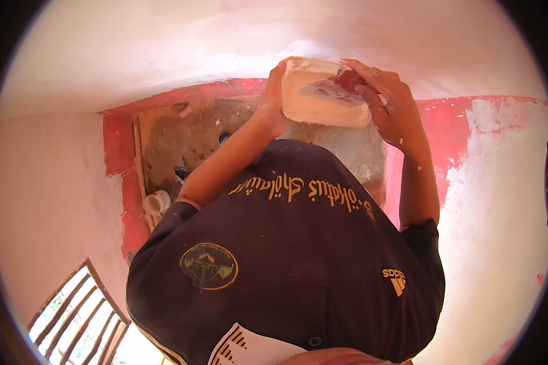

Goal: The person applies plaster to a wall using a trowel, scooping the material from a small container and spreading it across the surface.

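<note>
My left hand (pixel 273 100) grips the left side of a rectangular plastic tub (pixel 305 106) with creamy pale paste in it, held up near the white wall. My right hand (pixel 391 100) is closed round a scraper (pixel 338 86), its flat blade smeared with paste and angled over the tub's upper right part. The blade's lower edge and any contact with the paste are hard to tell apart.
Red bands (pixel 122 158) and patchy white coating (pixel 490 131) mark the surrounding walls (pixel 49 176). Below are a stained floor (pixel 182 134), a long pole (pixel 139 164) and a white bucket (pixel 157 201) at left. A barred window (pixel 79 310) is at lower left.
</note>
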Action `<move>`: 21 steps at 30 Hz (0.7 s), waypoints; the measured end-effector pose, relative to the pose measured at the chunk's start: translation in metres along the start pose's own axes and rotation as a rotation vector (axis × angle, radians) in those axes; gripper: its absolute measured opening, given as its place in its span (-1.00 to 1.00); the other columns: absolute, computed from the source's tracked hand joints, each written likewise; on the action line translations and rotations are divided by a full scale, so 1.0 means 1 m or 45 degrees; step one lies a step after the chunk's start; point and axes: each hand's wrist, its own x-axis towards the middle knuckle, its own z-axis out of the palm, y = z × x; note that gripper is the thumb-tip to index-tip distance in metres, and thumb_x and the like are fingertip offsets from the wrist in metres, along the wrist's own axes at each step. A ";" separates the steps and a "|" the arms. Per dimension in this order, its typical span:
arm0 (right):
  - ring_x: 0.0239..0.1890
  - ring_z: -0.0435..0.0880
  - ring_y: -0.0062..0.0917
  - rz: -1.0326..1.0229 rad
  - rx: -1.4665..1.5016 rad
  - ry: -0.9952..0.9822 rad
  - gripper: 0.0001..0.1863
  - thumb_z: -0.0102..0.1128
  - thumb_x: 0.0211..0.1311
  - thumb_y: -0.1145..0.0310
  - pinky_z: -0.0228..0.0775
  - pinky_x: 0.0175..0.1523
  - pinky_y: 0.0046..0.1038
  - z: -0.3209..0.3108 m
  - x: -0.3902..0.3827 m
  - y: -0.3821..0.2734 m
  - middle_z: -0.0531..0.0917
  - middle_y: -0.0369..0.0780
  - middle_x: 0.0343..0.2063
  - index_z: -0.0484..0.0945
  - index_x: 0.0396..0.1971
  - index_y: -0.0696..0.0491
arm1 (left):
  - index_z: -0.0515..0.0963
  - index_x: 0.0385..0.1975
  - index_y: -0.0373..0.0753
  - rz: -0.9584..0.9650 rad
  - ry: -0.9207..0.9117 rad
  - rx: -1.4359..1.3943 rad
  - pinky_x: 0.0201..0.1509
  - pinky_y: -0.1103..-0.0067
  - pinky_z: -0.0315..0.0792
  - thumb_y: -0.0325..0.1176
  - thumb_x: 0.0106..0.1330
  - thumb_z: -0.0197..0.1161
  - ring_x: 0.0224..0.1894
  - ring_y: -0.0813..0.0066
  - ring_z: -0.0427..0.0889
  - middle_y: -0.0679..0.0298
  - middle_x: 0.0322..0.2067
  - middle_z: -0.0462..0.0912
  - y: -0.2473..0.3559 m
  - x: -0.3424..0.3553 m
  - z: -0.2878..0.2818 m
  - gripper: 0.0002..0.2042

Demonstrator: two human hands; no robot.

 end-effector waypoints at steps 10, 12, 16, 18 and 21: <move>-0.15 0.51 -0.21 -0.045 0.033 -0.244 -0.53 0.09 0.35 0.49 0.32 0.14 -0.29 0.020 0.021 0.002 0.72 -0.18 -0.08 0.55 0.25 -0.14 | 0.32 0.33 -0.16 -0.060 0.058 -0.127 0.35 0.26 0.39 0.26 0.49 -0.18 0.26 0.22 0.51 0.18 0.23 0.50 0.005 -0.014 -0.002 -0.34; -0.15 0.57 -0.23 -0.061 -0.025 -0.254 -0.54 0.05 0.37 0.47 0.28 0.11 -0.30 0.022 0.024 -0.002 0.72 -0.17 -0.09 0.54 0.24 -0.13 | 0.33 0.32 -0.16 -0.045 0.049 -0.127 0.35 0.26 0.39 0.26 0.49 -0.18 0.25 0.22 0.51 0.19 0.23 0.50 0.004 -0.012 -0.006 -0.34; -0.14 0.63 -0.29 -0.069 -0.112 -0.298 -0.54 0.02 0.40 0.45 0.23 0.06 -0.33 0.030 0.026 -0.001 0.73 -0.18 -0.08 0.51 0.26 -0.13 | 0.35 0.32 -0.14 -0.031 0.052 -0.144 0.35 0.27 0.39 0.28 0.48 -0.16 0.25 0.24 0.51 0.20 0.22 0.51 0.005 -0.013 -0.010 -0.34; -0.11 0.63 -0.32 -0.082 -0.142 -0.331 -0.54 0.02 0.40 0.45 0.22 0.06 -0.32 0.031 0.026 0.000 0.73 -0.19 -0.06 0.51 0.27 -0.13 | 0.35 0.32 -0.12 -0.048 0.087 -0.148 0.35 0.27 0.39 0.28 0.48 -0.16 0.25 0.25 0.51 0.21 0.22 0.51 0.009 -0.018 -0.006 -0.34; -0.06 0.63 -0.37 -0.135 -0.166 -0.342 -0.54 0.04 0.39 0.46 0.20 0.08 -0.31 0.034 0.026 0.000 0.72 -0.20 -0.02 0.50 0.27 -0.12 | 0.35 0.32 -0.10 -0.059 0.118 -0.162 0.35 0.26 0.38 0.29 0.47 -0.15 0.26 0.26 0.50 0.23 0.22 0.51 0.009 -0.020 -0.009 -0.34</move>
